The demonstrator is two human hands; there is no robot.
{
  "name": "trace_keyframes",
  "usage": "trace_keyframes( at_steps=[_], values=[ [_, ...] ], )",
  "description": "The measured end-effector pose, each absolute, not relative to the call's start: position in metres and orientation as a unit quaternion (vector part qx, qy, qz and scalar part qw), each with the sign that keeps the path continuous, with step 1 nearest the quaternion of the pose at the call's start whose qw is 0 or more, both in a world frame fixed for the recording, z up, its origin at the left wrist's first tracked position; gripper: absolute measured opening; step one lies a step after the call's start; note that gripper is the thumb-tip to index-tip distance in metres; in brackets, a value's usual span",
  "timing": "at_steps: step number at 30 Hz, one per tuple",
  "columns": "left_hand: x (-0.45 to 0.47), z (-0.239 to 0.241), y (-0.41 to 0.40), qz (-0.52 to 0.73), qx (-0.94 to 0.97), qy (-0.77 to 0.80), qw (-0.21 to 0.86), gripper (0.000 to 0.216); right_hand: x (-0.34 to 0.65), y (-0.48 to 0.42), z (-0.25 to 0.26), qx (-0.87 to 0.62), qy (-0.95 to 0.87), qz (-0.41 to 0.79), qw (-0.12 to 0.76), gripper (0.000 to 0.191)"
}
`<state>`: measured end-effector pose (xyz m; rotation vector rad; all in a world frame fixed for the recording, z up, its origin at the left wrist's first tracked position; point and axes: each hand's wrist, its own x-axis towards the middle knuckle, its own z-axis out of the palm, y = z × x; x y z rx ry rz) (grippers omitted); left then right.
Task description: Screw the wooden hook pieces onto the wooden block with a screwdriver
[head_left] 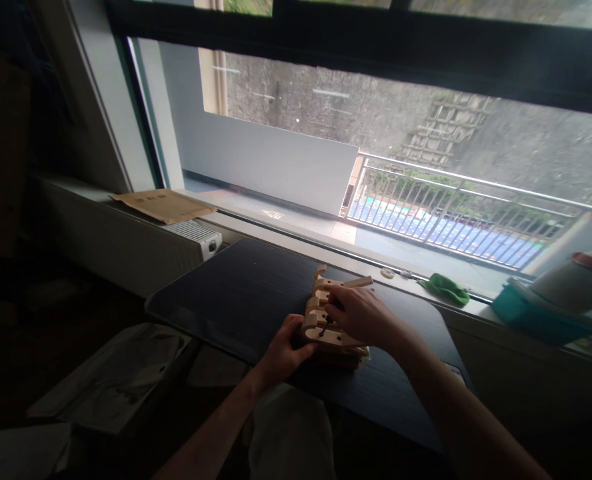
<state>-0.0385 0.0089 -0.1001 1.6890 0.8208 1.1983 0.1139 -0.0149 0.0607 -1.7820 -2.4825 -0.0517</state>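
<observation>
A light wooden assembly with curved, hook-like ends and several dark holes sits on the dark table in front of me. My left hand grips its near left side, with the thumb along the lower edge. Over its top, the fingers of my right hand are closed round a thin dark tool, which slants down to the wood like a small screwdriver or hex key. Its exact kind is too small to tell, and my fingers hide its upper part. A flat wooden strip sticks out behind my right hand.
The dark table stands against the window sill. A brown envelope lies by a white slatted unit on the left. Along the sill are a green cloth-like item and a teal container. A phone-like object lies at the table's right edge.
</observation>
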Motion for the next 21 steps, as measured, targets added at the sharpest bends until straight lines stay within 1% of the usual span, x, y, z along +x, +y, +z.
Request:
trace_keyframes(
  at_steps=[5,9,12,15,21],
  values=[
    [-0.039,-0.101,0.01,0.483,0.683,0.33,0.438,0.03,0.108,-0.014,0.057,-0.626,-0.778,-0.04,0.037,0.027],
    [-0.039,-0.101,0.011,0.483,0.69,0.326,0.43,0.029,0.106,-0.018,0.066,-0.594,-0.803,-0.035,0.02,0.02],
    [-0.04,-0.101,0.01,0.481,0.694,0.324,0.427,0.029,0.11,-0.018,0.07,-0.548,-0.836,-0.017,0.034,0.014],
    [-0.04,-0.1,0.009,0.477,0.695,0.328,0.426,0.028,0.113,-0.015,0.067,-0.539,-0.841,-0.009,0.043,0.011],
    [-0.039,-0.097,0.007,0.482,0.68,0.325,0.447,0.028,0.115,-0.005,0.047,-0.616,-0.781,-0.023,0.095,0.019]
  ],
)
